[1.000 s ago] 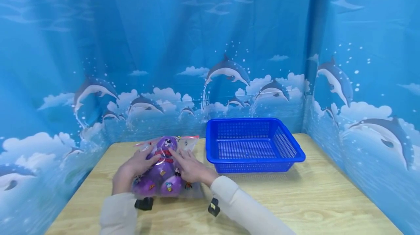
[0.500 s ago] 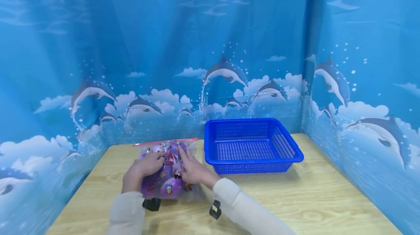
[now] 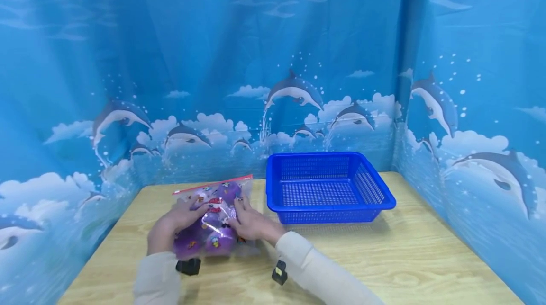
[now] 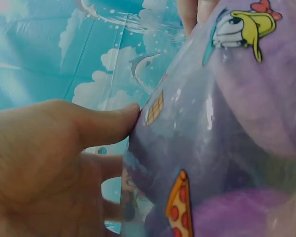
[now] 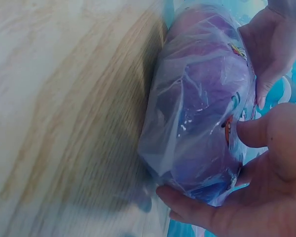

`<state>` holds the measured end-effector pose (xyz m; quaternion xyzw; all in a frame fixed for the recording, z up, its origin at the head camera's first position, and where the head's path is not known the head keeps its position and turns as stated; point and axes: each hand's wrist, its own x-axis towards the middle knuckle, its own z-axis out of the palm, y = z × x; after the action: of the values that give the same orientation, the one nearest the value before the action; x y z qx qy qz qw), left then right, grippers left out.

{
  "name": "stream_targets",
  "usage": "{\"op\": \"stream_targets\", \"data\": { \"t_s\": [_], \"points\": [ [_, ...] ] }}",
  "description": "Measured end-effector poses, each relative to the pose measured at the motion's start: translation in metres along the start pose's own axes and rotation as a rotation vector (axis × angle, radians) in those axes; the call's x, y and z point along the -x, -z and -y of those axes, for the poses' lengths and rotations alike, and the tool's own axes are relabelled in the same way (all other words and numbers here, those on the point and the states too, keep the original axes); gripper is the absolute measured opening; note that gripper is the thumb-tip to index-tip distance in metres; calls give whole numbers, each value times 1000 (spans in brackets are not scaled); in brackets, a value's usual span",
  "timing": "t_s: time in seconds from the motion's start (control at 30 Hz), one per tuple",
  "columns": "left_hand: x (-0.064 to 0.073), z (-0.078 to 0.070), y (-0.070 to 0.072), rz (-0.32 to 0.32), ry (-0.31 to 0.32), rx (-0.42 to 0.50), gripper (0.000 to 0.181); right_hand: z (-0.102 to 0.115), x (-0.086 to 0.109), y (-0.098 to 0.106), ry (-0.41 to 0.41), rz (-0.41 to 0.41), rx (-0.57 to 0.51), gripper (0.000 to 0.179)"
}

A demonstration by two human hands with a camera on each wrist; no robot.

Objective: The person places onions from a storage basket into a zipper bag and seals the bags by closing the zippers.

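Observation:
A clear zip bag [image 3: 215, 222] with a red seal strip, printed cartoon stickers and several purple ball-like shapes inside lies at the left of the table. Along its left side is my left hand [image 3: 177, 222]; in the left wrist view the thumb [image 4: 108, 123] presses the film and the other fingers reach behind the bag's edge. My right hand [image 3: 253, 222] grips the opposite side. The right wrist view has that hand's thumb [image 5: 254, 132] on the printed face and its fingers [image 5: 187, 205] round the side.
To the right of the bag stands a blue plastic basket [image 3: 332, 208] with mesh walls and nothing in it. A dolphin-print curtain [image 3: 239, 82] rises behind the wooden table [image 3: 384, 257]. Black wrist devices hang below both sleeves.
My left hand shifted right, then back left, along with the bag's left side. The red seal strip now slants up toward the right. My right hand stays nearly in place; the basket has not moved.

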<state>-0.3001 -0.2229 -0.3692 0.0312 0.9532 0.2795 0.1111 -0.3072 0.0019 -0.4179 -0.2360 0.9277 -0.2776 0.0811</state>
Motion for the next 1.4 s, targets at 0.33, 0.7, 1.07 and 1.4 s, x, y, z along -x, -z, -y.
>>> {"op": "stream_targets", "data": {
  "t_s": [0.33,0.7,1.07,1.4],
  "points": [
    [-2,5,1,-60,15,29,85,5,0,-6,-25,-11,-40,72],
    [-4,15,-4,-88,3,-1,73,5,-2,-18,4,-52,-20,71],
    [-1,20,0,-132,-70,-15,64,9,-4,-20,53,-25,-18,71],
    [1,18,1,-117,-45,-20,67,7,-4,-19,53,-18,-34,71]
  ]
}}
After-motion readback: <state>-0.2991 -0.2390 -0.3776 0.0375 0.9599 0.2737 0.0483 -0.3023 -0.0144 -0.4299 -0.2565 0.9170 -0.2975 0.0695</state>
